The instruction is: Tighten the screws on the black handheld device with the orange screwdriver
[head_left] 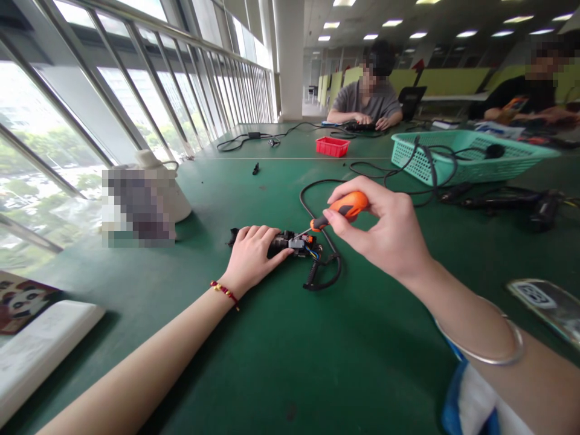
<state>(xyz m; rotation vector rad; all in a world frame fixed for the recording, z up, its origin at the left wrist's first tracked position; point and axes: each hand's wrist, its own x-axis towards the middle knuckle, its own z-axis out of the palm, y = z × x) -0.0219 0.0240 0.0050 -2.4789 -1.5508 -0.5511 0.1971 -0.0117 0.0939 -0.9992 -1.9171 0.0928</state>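
Daylight from the left windows (18, 90) (nearly washed out) outshines the ceiling lights (392, 23), edges stretched.

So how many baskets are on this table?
2: a small red basket beyond the screwdriver in your right hand, and a larger green basket to the red one's right. Others could be hidden.

The black device (278, 243) is held down against the green table (362, 362) by the left hand (256, 251), with colored wires exposed at its right end. The orange-and-gray screwdriver (348, 206) is gripped by its handle in the right hand (385, 226), its shaft angled down to the exposed section. A red tray (332, 147) and a turquoise basket (480, 169) with black cables inside are positioned farther back on the table.
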